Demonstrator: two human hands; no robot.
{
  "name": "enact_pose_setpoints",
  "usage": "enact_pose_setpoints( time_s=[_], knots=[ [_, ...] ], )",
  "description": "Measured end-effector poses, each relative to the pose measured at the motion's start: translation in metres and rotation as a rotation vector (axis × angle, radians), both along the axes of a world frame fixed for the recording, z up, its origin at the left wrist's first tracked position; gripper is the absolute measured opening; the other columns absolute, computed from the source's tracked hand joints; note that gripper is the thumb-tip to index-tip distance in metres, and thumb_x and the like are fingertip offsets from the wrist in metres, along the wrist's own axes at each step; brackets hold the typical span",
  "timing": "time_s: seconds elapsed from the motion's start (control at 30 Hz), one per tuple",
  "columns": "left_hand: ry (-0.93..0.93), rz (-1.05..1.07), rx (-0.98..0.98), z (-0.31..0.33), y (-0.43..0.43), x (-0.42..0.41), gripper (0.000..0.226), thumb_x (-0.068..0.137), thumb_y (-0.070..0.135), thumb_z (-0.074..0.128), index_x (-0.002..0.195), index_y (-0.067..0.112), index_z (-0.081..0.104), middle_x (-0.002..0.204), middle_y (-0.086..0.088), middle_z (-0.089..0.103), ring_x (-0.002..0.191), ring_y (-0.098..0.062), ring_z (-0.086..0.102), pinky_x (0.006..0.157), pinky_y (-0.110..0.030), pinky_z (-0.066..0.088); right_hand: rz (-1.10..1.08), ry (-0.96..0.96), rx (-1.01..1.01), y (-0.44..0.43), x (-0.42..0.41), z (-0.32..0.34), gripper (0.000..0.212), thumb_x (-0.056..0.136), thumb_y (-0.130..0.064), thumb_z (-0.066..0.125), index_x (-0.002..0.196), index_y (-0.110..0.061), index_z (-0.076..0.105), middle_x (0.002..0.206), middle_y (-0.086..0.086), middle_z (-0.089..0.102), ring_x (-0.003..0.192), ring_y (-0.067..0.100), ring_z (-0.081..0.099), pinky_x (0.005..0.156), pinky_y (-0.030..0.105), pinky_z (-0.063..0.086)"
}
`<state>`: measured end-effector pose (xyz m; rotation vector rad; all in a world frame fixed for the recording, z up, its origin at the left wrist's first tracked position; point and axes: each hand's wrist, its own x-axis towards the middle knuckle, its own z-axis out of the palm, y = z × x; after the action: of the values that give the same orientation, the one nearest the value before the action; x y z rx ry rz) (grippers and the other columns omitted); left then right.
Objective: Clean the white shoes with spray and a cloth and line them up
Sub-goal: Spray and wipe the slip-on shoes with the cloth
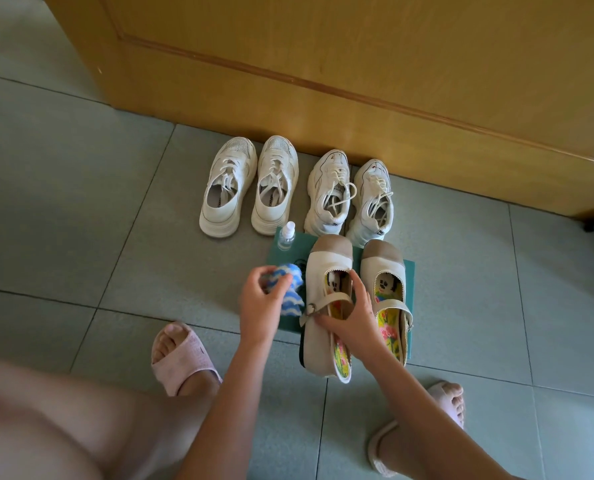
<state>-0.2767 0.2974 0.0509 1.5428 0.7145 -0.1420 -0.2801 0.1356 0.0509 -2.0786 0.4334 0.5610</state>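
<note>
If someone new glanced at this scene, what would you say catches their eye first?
Probably the two hands at the centre: the right hand grips a cream strap shoe tilted on its side, while the left hand holds a bunched blue-and-white cloth beside it. Next, two pairs of white sneakers lined up against the wooden door, with a small spray bottle standing just in front of them.

A wooden door (pixel 357 64) in a honey-yellow tone fills the top of the view, with a raised moulding line running across its panel. Below the door spreads a floor (pixel 63 202) of pale grey-green tiles with dark grout lines. A small dark doorstop (pixel 589 226) sits on the floor beside the door's lower right corner.
</note>
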Motion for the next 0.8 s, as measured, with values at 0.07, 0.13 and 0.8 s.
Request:
enact_pose_setpoints(
  time_s=[0.07, 0.13, 0.8],
  knots=[
    [-0.057, -0.063, 0.092, 0.006, -0.014, 0.002, 0.028, 0.083, 0.027, 0.069, 0.106, 0.017, 0.058, 0.098, -0.001, 0.067, 0.082, -0.01, 0.066, 0.069, -0.026, 0.056, -0.017, 0.0, 0.028, -0.003, -0.003, -0.001, 0.103, 0.067, -0.024, 0.082, 0.145, -0.041, 0.018, 0.141, -0.003, 0.035, 0.126, 0.018, 0.041, 0.099, 0.039, 0.046],
    [-0.114, -0.09, 0.176, 0.014, -0.026, 0.009, 0.026, 0.082, 0.028, 0.07, 0.104, 0.019, 0.06, 0.094, 0.004, 0.066, 0.083, -0.008, 0.065, 0.071, -0.027, 0.056, -0.021, -0.001, 0.047, -0.003, -0.005, -0.002, 0.103, 0.066, -0.026, 0.082, 0.145, -0.043, 0.019, 0.14, -0.003, 0.037, 0.124, 0.017, 0.043, 0.099, 0.04, 0.046],
    [-0.327, -0.488, 0.769, -0.005, -0.061, 0.09, 0.015, 0.086, 0.018, 0.064, 0.101, 0.015, 0.063, 0.099, 0.0, 0.067, 0.088, -0.018, 0.061, 0.063, -0.027, 0.04, -0.011, -0.071, 0.046, -0.005, -0.01, -0.007, 0.104, 0.059, -0.044, 0.078, 0.145, -0.042, 0.02, 0.138, -0.011, 0.039, 0.131, 0.015, 0.037, 0.104, 0.044, 0.042]
  ],
)
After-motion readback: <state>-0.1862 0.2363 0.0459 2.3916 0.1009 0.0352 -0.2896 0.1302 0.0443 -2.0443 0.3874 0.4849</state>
